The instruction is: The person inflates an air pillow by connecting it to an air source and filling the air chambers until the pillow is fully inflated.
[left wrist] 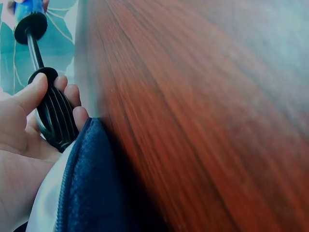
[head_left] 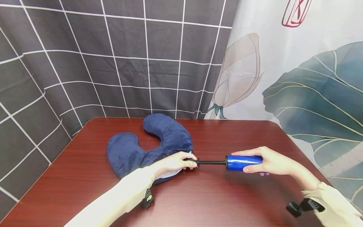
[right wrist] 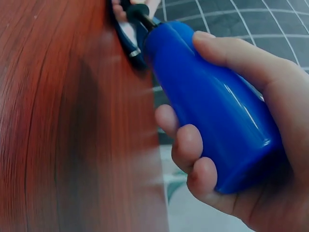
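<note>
A hand air pump with a blue barrel [head_left: 238,163] is held level above the table between both hands. My left hand [head_left: 174,162] grips its black ribbed handle [left wrist: 57,116], fingers and thumb wrapped round it. My right hand [head_left: 276,162] holds the barrel, with the thumb on one side and several fingers curled on the other. The thin black rod [head_left: 212,162] shows between handle and barrel. Beside the left hand lies a navy U-shaped neck pillow [head_left: 124,154]. Its zipped edge [left wrist: 63,198] gapes, showing a white inner [left wrist: 46,205]. Whether the pump joins the pillow is hidden.
The reddish-brown wooden table [head_left: 221,198] carries the pillow. A dark grid-patterned curtain [head_left: 127,72] hangs behind and to the left; a pale curtain with plant prints [head_left: 272,104] hangs at the right. Each wrist wears a small black device [head_left: 147,198].
</note>
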A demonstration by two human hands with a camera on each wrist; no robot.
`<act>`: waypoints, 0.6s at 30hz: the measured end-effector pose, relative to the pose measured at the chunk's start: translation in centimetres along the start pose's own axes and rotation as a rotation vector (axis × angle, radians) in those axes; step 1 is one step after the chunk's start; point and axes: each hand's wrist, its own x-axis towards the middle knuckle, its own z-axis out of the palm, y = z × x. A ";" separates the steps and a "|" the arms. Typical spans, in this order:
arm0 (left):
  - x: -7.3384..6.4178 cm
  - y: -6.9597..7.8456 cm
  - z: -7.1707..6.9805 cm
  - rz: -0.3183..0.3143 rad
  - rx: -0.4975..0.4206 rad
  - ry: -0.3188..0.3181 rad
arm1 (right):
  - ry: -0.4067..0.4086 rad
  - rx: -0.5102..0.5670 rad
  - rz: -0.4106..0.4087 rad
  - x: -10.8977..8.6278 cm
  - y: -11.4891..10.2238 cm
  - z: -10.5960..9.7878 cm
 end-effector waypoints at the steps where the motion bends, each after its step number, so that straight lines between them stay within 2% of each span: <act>1: 0.0 0.0 0.0 -0.001 0.000 0.001 | 0.003 -0.011 -0.007 0.5 -0.1 0.2; 8: 0.0 0.1 0.0 0.018 0.008 -0.008 | -0.011 -0.013 -0.003 4.2 -1.0 2.4; 12: 0.1 0.2 0.0 0.005 -0.003 -0.015 | -0.010 -0.021 -0.028 6.0 -1.4 3.7; 18: 0.2 0.3 -0.1 -0.008 0.001 -0.020 | -0.004 -0.044 -0.084 7.3 -1.8 4.7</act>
